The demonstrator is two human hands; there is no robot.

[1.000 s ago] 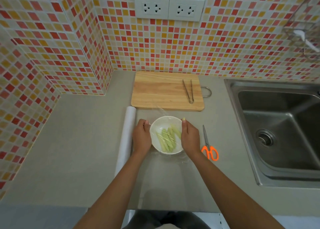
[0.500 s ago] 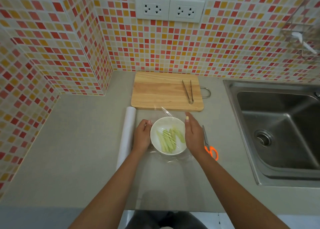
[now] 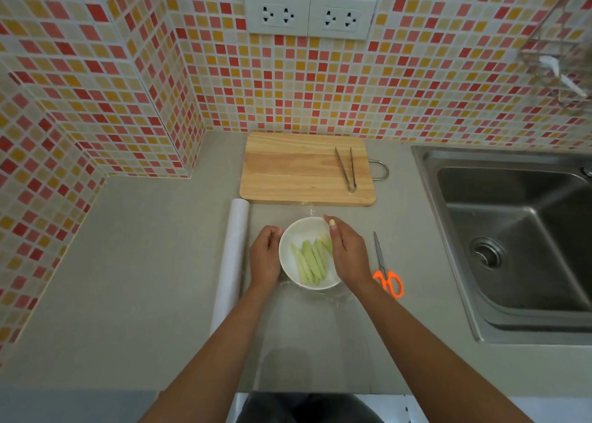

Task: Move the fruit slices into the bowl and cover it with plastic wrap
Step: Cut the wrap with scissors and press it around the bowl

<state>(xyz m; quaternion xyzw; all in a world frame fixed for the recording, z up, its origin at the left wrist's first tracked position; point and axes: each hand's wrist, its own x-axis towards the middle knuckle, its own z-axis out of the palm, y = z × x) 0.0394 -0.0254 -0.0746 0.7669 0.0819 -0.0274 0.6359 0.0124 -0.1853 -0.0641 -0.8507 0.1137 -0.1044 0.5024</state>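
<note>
1. Head view, lower centre of the frame: a round white bowl [image 3: 309,253] is sitting on the grey counter [image 3: 144,262], holding pale green fruit slices [image 3: 309,262].
2. The left hand [image 3: 265,257] is cupping the bowl's left side, its grip curled against the rim.
3. The right hand [image 3: 347,253] is pressing the bowl's right rim, fingers extended; clear plastic wrap [image 3: 320,297] is wrinkling around the base.
4. A white wrap roll [image 3: 231,259] is lying left of the bowl, orange-handled scissors [image 3: 386,272] right, metal tongs [image 3: 346,169] on the wooden cutting board [image 3: 298,169] above.

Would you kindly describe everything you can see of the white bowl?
The white bowl is round, smooth and glossy, probably ceramic or plastic. It stands upright on the grey counter, holding pale green fruit slices lying side by side. The left hand and right hand flank its rim, with crinkled plastic wrap around its base.
</note>
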